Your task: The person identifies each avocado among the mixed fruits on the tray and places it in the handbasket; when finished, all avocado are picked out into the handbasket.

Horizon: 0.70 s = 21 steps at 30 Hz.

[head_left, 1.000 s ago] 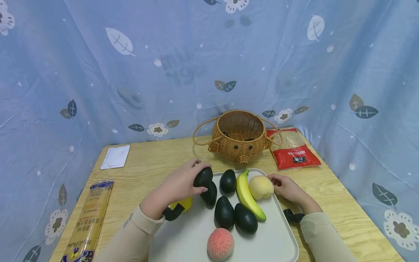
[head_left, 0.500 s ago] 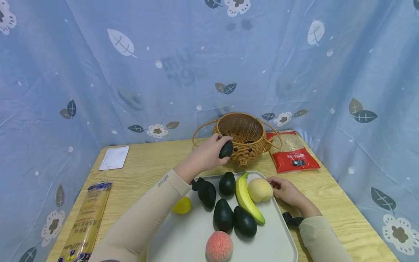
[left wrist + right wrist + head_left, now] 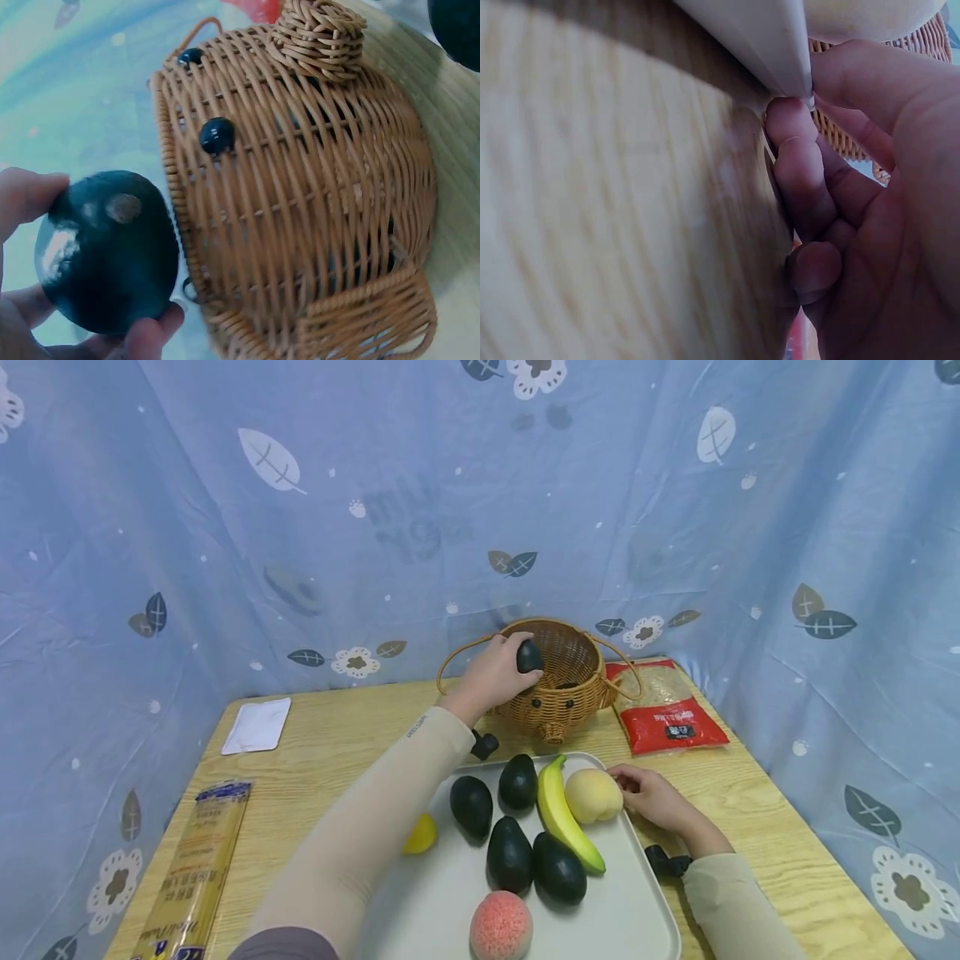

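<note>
My left hand (image 3: 491, 675) holds a dark green avocado (image 3: 529, 657) over the left side of the rim of a wicker basket (image 3: 551, 710) with a snout and button eyes. In the left wrist view, fingers and thumb wrap the avocado (image 3: 112, 255) beside the basket's rim (image 3: 176, 187). My right hand (image 3: 660, 802) pinches the right edge of a white tray (image 3: 622, 910), thumb at the rim and fingers curled beneath in the right wrist view. The tray bears several avocados (image 3: 511, 856), a banana (image 3: 562, 818), a yellow peach (image 3: 593, 796), a pink round fruit (image 3: 501, 927) and a partly hidden yellow fruit (image 3: 422, 833).
A red bag of grain (image 3: 675, 718) lies right of the basket. On the left are a pack of pasta (image 3: 198, 868) and a white packet (image 3: 257, 725). A blue patterned curtain (image 3: 420, 485) hangs behind the wooden table (image 3: 330, 735).
My left hand has carried the avocado from the tray's left side up and across to the basket's rim. The right hand has stayed on the tray's edge.
</note>
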Tool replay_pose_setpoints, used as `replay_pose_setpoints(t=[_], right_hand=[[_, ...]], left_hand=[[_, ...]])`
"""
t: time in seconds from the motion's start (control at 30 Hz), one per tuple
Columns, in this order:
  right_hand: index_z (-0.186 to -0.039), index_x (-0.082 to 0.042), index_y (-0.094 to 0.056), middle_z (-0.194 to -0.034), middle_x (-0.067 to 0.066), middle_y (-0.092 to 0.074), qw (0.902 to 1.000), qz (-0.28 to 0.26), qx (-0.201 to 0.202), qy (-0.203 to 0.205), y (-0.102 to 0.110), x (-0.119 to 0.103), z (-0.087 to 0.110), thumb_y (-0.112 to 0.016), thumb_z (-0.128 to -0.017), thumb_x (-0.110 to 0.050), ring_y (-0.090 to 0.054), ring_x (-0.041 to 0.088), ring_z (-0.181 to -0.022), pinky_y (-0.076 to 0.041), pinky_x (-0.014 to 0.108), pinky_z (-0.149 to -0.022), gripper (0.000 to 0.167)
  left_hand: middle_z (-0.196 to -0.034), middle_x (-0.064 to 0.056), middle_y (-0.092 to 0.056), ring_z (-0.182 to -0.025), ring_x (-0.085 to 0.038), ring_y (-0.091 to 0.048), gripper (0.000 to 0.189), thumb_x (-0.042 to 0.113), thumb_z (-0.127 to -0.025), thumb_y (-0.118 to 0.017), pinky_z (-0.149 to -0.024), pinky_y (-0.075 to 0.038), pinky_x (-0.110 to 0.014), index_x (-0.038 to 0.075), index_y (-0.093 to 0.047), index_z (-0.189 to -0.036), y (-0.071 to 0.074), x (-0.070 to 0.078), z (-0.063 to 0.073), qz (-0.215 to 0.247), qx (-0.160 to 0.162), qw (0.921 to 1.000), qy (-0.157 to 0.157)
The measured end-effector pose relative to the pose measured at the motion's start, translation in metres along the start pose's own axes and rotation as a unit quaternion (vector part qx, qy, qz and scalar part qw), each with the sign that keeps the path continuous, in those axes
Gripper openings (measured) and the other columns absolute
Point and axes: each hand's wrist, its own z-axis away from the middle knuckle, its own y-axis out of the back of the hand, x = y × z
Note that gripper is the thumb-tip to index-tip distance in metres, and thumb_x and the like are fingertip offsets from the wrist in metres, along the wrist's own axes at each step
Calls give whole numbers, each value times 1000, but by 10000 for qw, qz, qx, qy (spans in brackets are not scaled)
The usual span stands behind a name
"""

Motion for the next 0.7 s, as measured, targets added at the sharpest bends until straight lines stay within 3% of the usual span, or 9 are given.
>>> replay_pose_setpoints(t=[0.07,0.17,0.33,0.5,0.7], right_hand=[[-124,0,-69,-90,4,-61,10000,17,5,28,0,0,0,-67,-100,-3,-54,19,-83,-47,28,-71,24],[-123,0,-69,-90,3,-61,10000,34,20,65,-1,2,0,-67,-100,-3,-54,18,-82,-47,28,-71,23],[-124,-1,-69,-90,4,-61,10000,-12,19,5,-3,2,-1,-68,-101,-4,-54,19,-83,-47,28,-71,23],[-123,-2,-70,-90,3,-61,10000,44,64,-47,-2,0,-1,-68,-101,-4,-54,19,-83,-47,28,-72,23],[-123,-2,-70,-90,3,-61,9999,84,56,-23,-2,-1,1,-68,-102,-6,-54,19,-83,-47,28,-72,22]], left_hand=[[-150,-19,-46,-108,-31,-67,73,47,-102,-66,-84,-58,-45,26,-34,-165,-2,2,-5,45,21,9999,127],[-156,-19,-44,-120,-33,-63,73,48,-104,-64,-93,-55,-48,24,-32,-166,-4,4,-11,93,52,9997,232],[-163,-17,-38,-139,-35,-51,73,49,-105,-61,-108,-46,-53,20,-32,-166,0,3,-9,89,-57,9998,157],[-158,-13,-46,-138,-33,-52,62,46,-105,-63,-109,-46,-51,19,-46,-159,-2,-5,9,-67,-131,9998,-161],[-142,-12,-55,-125,-29,-58,49,36,-103,-70,-100,-50,-46,16,-60,-147,-7,-19,46,-122,86,9978,-640]])
